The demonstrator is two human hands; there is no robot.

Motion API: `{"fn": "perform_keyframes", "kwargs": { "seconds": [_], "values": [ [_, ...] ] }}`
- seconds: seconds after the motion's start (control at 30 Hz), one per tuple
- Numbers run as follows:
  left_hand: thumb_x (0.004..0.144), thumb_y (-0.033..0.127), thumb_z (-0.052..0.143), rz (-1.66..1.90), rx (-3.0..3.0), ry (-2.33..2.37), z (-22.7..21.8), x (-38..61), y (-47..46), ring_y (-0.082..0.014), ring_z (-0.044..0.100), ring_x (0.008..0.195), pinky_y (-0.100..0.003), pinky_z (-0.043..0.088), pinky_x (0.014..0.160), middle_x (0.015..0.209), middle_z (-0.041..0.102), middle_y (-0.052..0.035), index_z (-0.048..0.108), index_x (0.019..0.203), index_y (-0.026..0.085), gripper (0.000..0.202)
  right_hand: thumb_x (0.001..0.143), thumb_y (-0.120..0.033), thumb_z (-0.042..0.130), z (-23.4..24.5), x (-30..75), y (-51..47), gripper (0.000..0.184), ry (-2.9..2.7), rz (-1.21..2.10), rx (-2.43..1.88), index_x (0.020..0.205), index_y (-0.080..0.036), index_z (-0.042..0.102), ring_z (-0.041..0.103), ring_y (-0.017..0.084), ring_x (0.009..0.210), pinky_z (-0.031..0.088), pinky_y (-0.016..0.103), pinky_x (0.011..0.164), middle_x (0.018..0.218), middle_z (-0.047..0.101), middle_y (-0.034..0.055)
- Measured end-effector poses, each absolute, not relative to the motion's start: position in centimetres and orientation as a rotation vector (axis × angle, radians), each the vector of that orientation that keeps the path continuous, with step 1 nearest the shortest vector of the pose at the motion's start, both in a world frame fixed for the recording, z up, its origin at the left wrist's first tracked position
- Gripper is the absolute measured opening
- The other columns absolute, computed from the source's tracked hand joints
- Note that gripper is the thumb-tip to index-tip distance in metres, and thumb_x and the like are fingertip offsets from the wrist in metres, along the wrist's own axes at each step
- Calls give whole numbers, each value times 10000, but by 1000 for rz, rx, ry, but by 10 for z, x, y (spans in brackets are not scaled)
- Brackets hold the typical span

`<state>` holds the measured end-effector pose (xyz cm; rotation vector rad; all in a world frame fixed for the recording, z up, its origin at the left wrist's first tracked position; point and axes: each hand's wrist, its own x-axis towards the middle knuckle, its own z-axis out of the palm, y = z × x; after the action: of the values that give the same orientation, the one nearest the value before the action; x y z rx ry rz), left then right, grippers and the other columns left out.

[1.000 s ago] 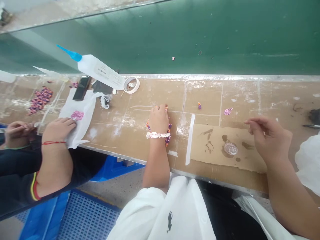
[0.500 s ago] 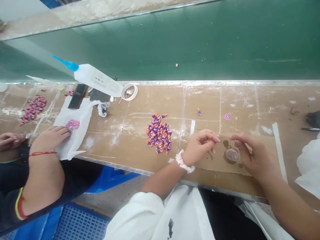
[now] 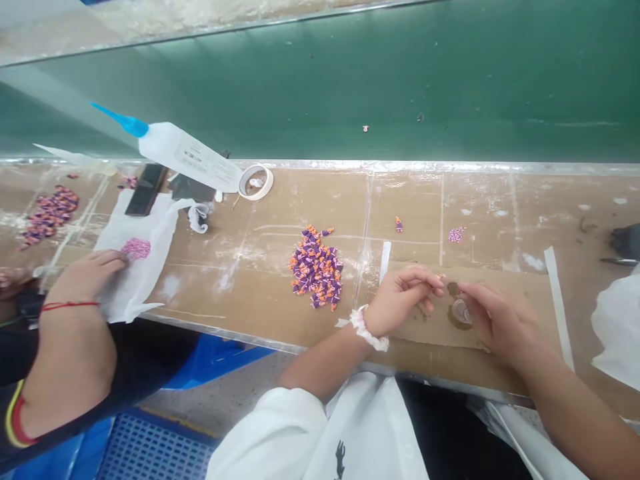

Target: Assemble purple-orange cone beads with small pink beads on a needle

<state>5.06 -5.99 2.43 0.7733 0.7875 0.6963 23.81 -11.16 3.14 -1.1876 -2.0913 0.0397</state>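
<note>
My left hand (image 3: 404, 298), with a white scrunchie on the wrist, pinches a tiny pink-tipped piece between thumb and fingers above the cardboard sheet (image 3: 505, 313). My right hand (image 3: 495, 319) rests on the sheet with its fingers curled beside a small clear glue puddle (image 3: 460, 311), fingertips close to the left hand. A heap of small purple-and-orange pieces (image 3: 317, 267) lies on the brown bench to the left of my left hand.
A co-worker's hand (image 3: 87, 277) rests on a white bag (image 3: 133, 257) holding pink bits. A glue bottle with a blue nozzle (image 3: 177, 150), a tape roll (image 3: 256, 181), a black block (image 3: 140, 189), another purple heap (image 3: 47, 213) and a green wall behind.
My left hand left the purple heap and came right to the cardboard, pinching a small piece. My right hand moved left and down to the glue puddle.
</note>
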Motion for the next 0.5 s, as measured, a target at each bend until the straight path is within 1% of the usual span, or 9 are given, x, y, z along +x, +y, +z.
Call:
{"fn": "perform_keyframes", "kwargs": {
  "seconds": [0.03,0.1,0.17,0.23,0.3,0.4,0.43,0.5],
  "values": [
    [735,356,795,713,687,778,26,51,-59,-101,682,722,-196,546,620,883,633,-29,692,735,135,244,922,-50,537,30,239,-113,305,-2072,22,-1228,1188,-200,538,661,146,621,487,249,556,815,715,21],
    [676,303,848,734,493,752,28,52,-58,-133,708,844,-241,572,769,908,656,-20,667,704,129,252,939,-100,546,31,240,-115,212,-2029,-23,-1340,1123,-204,565,657,154,592,485,259,539,777,711,23],
    [638,241,877,729,314,741,30,52,-57,-130,711,864,-299,562,895,880,669,0,652,725,136,263,952,-143,541,34,240,-116,126,-2005,-46,-1435,1053,-204,587,662,165,578,477,265,511,755,715,35],
    [615,198,888,728,211,757,29,51,-57,-111,703,840,-310,550,926,830,675,16,649,755,150,282,962,-172,521,39,240,-115,91,-1999,-28,-1486,990,-209,599,668,169,568,463,264,479,747,721,43],
    [591,174,897,747,193,775,27,51,-56,-83,684,787,-255,549,860,802,674,26,641,731,152,293,961,-186,515,42,241,-114,95,-1983,19,-1528,952,-216,605,679,171,577,461,258,467,751,726,48],
    [550,177,913,772,234,772,22,51,-55,-42,634,683,-152,497,653,781,661,31,630,649,143,301,952,-196,516,44,241,-112,90,-1918,139,-1568,921,-222,596,694,174,617,501,252,512,746,719,48],
    [543,190,917,781,253,775,21,51,-55,-38,629,674,-136,474,610,781,658,27,636,633,141,299,949,-201,514,44,241,-112,86,-1895,188,-1571,910,-225,587,692,172,622,517,255,534,737,710,44],
    [541,227,921,792,306,791,20,52,-56,-54,646,701,-127,462,581,788,654,12,660,618,143,285,945,-208,504,44,241,-110,99,-1868,280,-1568,868,-233,562,673,164,612,528,260,548,706,682,31]
  ]
}}
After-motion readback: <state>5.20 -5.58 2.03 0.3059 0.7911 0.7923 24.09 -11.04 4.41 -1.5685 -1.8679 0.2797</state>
